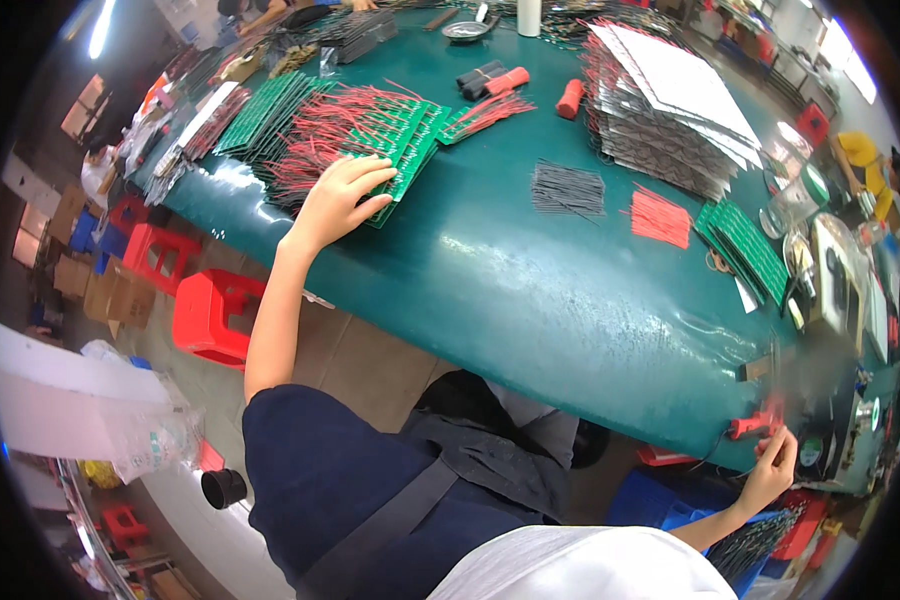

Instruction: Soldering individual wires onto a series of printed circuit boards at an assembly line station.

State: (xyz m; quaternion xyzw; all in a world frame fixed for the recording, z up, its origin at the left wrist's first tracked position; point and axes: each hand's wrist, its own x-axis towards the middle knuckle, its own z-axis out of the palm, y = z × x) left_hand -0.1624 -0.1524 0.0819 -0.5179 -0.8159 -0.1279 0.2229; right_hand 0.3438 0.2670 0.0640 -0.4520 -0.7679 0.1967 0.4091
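Note:
My left hand (pixel 340 202) lies over the near edge of a stack of green circuit boards (pixel 417 150), fingers stretched and thumb apart. Thin red wires (pixel 335 122) stick out of these boards in a dense bunch. At the lower right, by the table edge, my right hand (pixel 770 475) is closed in a pinch. Whatever it may hold is too small to make out. Just beyond its fingertips is a red tool-like thing (pixel 755 425), partly blurred, with a dark cord beside it.
Black wires (pixel 568 188) and red wires (pixel 660 216) lie in loose piles mid-table. More green boards (pixel 745 245) sit at the right. A tall stack of white sheets (pixel 670 100) stands behind. Red stools (pixel 210 315) are on the floor at the left; a blue bin (pixel 660 500) is below the table.

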